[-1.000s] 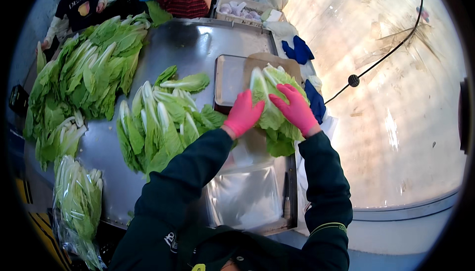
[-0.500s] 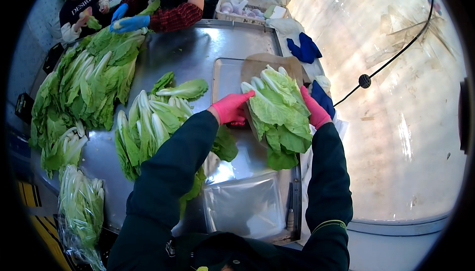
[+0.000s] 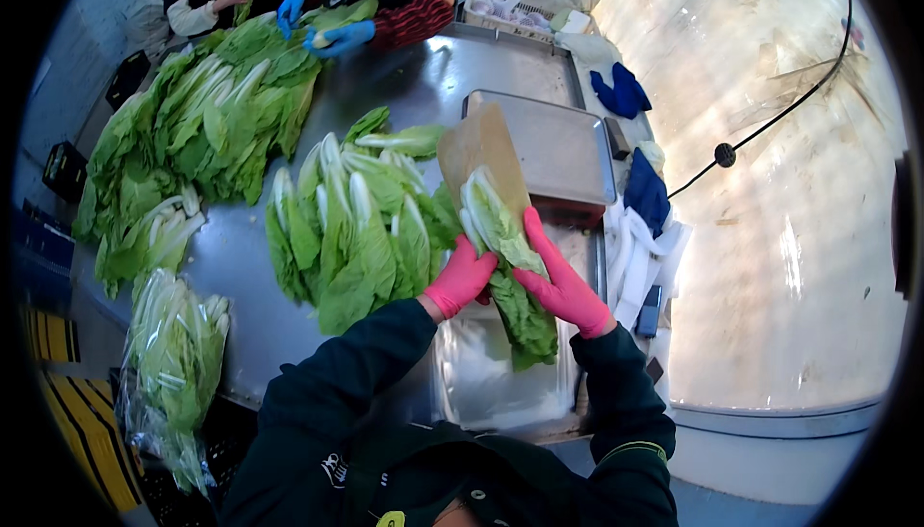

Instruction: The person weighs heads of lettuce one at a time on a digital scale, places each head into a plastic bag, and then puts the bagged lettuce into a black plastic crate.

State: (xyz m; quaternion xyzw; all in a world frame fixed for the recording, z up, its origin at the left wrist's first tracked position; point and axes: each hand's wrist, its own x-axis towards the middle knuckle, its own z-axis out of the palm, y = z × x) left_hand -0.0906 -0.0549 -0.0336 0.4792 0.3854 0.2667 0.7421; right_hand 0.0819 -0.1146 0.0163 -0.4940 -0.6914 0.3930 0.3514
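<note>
Between my pink-gloved hands is a narrow bundle of leafy greens (image 3: 494,222) with white stalks, lying along a sheet of brown paper (image 3: 486,147). My left hand (image 3: 464,279) is closed around the left side of the bundle. On the other side, my right hand (image 3: 568,286) grips it, thumb across the leaves and fingers along the paper's edge. Beyond them stands a scale with a bare metal plate (image 3: 549,147). A loose pile of the same greens (image 3: 351,229) lies left of my hands. Clear plastic bags (image 3: 500,397) lie flat below the bundle.
A larger heap of greens (image 3: 207,118) covers the table's far left, with a bagged bunch (image 3: 178,363) at the near left corner. Across the table, a person's blue-gloved hands (image 3: 342,38) handle greens. A white basket (image 3: 510,7) and blue cloths (image 3: 621,89) sit along the right.
The greens and paper have come off the scale plate toward me. My hands have drawn closer together, and the spread leaves are now gathered into a narrow bundle.
</note>
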